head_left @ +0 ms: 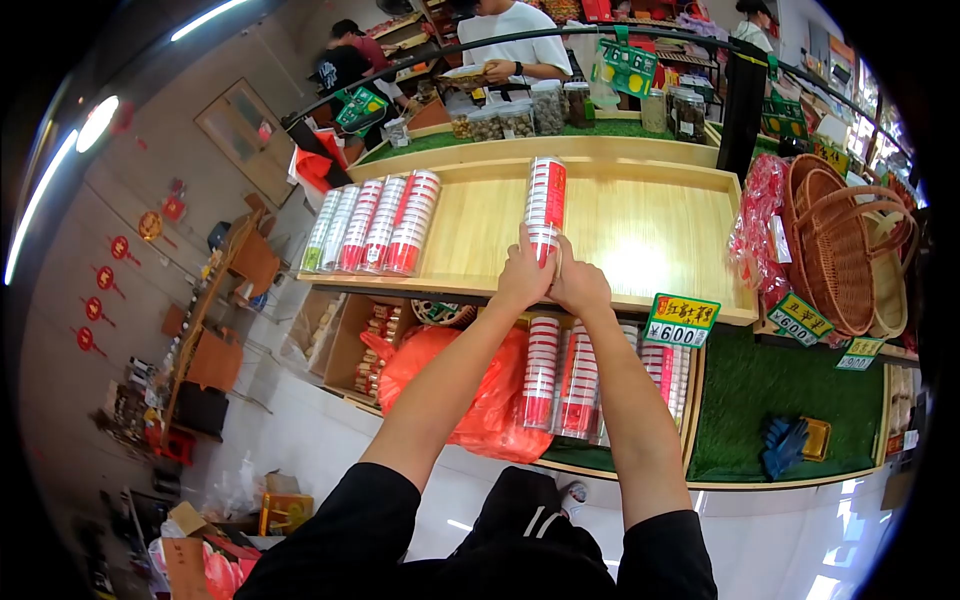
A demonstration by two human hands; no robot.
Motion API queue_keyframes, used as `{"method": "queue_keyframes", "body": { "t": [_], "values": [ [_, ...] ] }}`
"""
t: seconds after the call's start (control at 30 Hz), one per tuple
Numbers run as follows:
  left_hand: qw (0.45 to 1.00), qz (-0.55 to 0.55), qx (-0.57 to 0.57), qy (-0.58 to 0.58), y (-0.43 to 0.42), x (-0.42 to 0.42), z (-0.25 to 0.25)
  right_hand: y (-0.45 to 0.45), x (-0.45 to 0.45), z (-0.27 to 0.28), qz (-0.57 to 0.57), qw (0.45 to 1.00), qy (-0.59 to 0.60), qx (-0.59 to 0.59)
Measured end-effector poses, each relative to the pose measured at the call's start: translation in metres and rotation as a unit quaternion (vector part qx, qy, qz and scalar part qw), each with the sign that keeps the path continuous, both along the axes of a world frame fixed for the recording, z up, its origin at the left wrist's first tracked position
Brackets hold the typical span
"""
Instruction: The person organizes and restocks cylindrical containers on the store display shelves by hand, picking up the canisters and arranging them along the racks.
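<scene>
Both hands are at the near end of a clear tube-shaped canister point(546, 195) with a red label and white bands, which lies lengthwise in the light wooden tray point(650, 215). My left hand point(526, 274) wraps the canister's near left side. Closed against its near right side is my right hand point(580, 280); some fingertips are hidden. To the left, a row of similar canisters point(372, 225) lies side by side, most red-banded and one greenish. More of them point(575, 385) stand on the lower shelf beneath my forearms.
Beside the lower canisters sits a red plastic bag point(460, 375). Price signs point(682, 320) hang along the front edge. Wicker baskets point(835, 240) stand at the right, above blue gloves point(785, 445) on green matting. Behind the tray, jars point(548, 108) line a shelf, and a person point(515, 50) stands beyond.
</scene>
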State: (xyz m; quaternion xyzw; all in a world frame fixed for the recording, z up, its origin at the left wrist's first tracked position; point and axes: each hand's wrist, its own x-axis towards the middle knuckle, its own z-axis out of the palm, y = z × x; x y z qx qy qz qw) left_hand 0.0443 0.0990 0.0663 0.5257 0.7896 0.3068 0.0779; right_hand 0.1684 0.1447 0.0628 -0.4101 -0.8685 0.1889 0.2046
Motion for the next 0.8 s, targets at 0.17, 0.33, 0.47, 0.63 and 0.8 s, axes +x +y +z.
{"method": "queue_keyframes", "body": {
  "t": [0.17,0.33,0.47,0.63,0.8],
  "values": [
    [0.999,-0.005,-0.029,0.03,-0.003,0.004,0.004,-0.001,0.0,-0.001,0.001,1.0,0.007,0.003],
    [0.999,-0.003,-0.043,0.013,-0.006,0.004,0.008,-0.003,-0.001,0.004,-0.008,0.999,-0.023,-0.02],
    [1.0,0.0,-0.026,0.008,-0.006,0.003,0.004,-0.003,-0.001,0.007,-0.004,0.999,-0.017,-0.031],
    [0.999,-0.017,0.004,-0.032,-0.016,-0.001,0.003,-0.007,-0.001,0.006,-0.009,1.0,-0.014,-0.001],
    [0.992,-0.046,0.101,-0.054,-0.026,-0.005,-0.016,-0.008,-0.003,0.012,-0.02,0.997,-0.045,-0.053]
  ]
}}
